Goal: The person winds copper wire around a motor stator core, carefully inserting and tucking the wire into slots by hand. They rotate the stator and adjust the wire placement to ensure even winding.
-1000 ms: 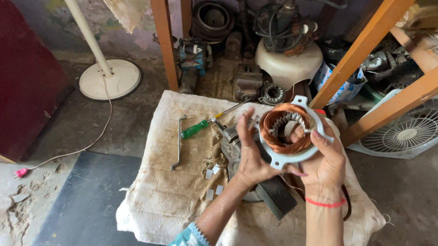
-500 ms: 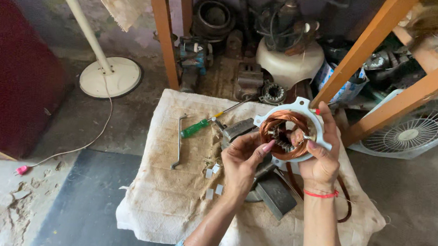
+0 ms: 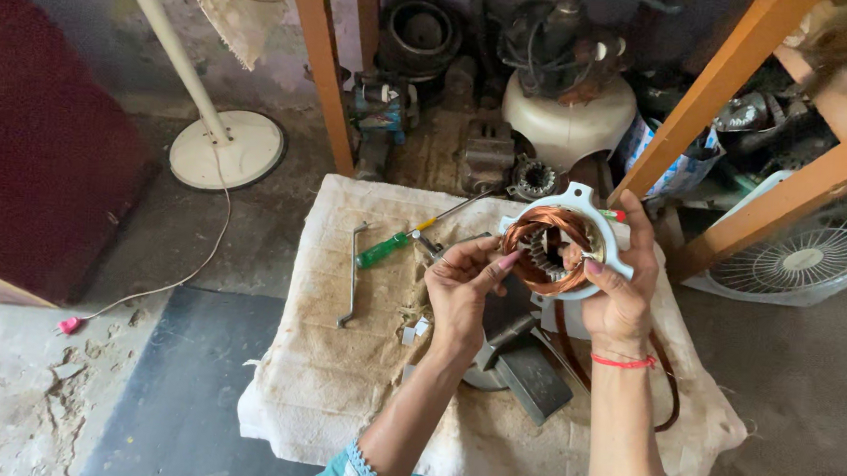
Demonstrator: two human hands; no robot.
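The motor winding (image 3: 560, 251), copper coils in a white frame, is held above the cloth-covered surface (image 3: 339, 378), right hand (image 3: 621, 295) clamped on its rim, left hand (image 3: 461, 290) pinching the coil edge; it looks heavy and stiff, its wires fragile, best gripped by the frame

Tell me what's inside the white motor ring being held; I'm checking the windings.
Inside the white ring, copper windings circle a toothed metal core with an open centre. The left hand and right hand cover the ring's lower edge.
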